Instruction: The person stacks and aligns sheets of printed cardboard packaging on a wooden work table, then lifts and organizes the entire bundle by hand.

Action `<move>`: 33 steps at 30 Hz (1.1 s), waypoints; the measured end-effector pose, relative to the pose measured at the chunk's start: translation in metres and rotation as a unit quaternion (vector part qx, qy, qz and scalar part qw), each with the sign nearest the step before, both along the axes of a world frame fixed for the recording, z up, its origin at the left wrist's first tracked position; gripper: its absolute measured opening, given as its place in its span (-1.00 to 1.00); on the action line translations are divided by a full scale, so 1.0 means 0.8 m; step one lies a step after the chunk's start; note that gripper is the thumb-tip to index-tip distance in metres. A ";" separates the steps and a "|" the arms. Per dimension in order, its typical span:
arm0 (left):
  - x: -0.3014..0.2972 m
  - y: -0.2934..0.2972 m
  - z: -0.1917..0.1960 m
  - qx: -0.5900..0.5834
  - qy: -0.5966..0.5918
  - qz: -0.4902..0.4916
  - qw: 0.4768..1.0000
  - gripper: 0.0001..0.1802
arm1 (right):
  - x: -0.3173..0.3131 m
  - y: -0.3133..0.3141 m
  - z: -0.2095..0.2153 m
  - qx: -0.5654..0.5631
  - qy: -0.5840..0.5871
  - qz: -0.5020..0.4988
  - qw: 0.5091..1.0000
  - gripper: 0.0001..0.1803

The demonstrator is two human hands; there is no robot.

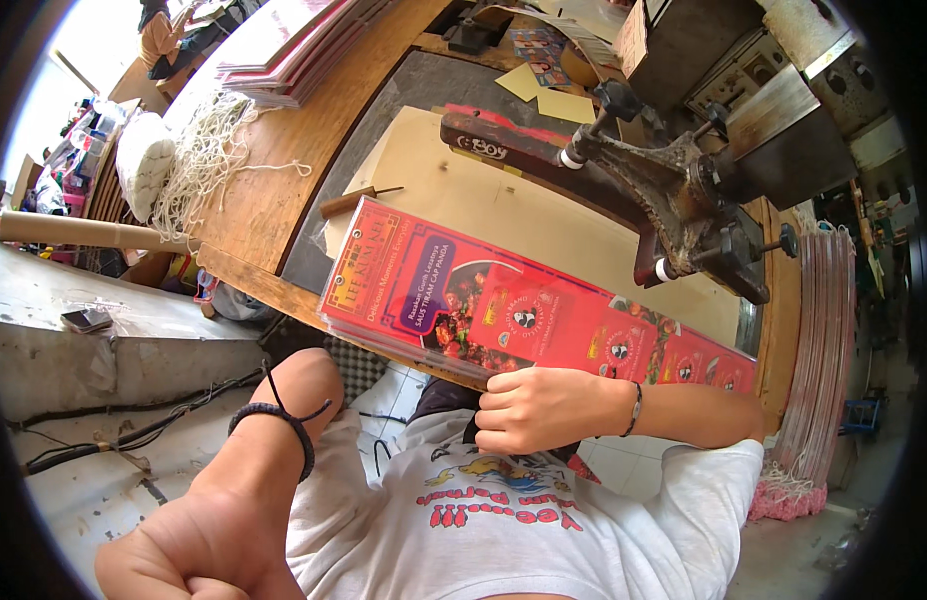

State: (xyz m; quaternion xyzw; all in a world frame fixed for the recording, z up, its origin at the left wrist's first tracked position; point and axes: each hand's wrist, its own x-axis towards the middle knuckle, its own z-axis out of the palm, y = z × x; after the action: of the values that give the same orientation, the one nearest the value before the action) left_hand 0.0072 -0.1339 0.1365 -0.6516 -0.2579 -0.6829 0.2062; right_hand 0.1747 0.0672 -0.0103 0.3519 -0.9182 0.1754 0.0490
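Stack of red printed cards (523, 315): lying on the table edge below the punching machine (683, 190). Right hand (533, 408) curling closed, apparently pinching the stack's near edge. Left hand (198, 555) fisting, holding nothing visible, well apart from the stack.

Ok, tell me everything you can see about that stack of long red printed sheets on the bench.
The stack of red printed sheets is long, flat and glossy, likely card, with purple panels, food pictures and small punched holes at its left end. It lies slanted across the wooden workbench, its near edge overhanging, partly over a beige board below the cast-iron punch press. The right hand grips the near edge.
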 end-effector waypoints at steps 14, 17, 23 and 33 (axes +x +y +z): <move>-0.007 0.018 0.003 -0.016 0.029 -0.109 0.994 -0.41 | 0.000 0.000 -0.002 0.013 0.000 0.003 1.000 -0.80; 0.010 0.023 -0.003 0.028 -0.023 -0.029 0.999 -0.39 | 0.000 0.000 0.002 0.006 -0.004 -0.001 1.000 -0.82; -0.013 0.023 0.007 -0.034 0.047 -0.168 0.984 -0.53 | 0.000 -0.001 0.005 0.005 -0.005 -0.003 1.000 -0.84; -0.009 0.030 0.008 -0.052 0.047 -0.176 0.982 -0.43 | 0.000 0.000 0.006 0.003 -0.006 -0.008 1.000 -0.84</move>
State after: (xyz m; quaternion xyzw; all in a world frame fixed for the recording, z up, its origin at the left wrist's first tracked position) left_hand 0.0000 -0.1099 0.1433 -0.7277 -0.1646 -0.6631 0.0607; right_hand 0.1750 0.0671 -0.0056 0.3439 -0.9217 0.1738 0.0438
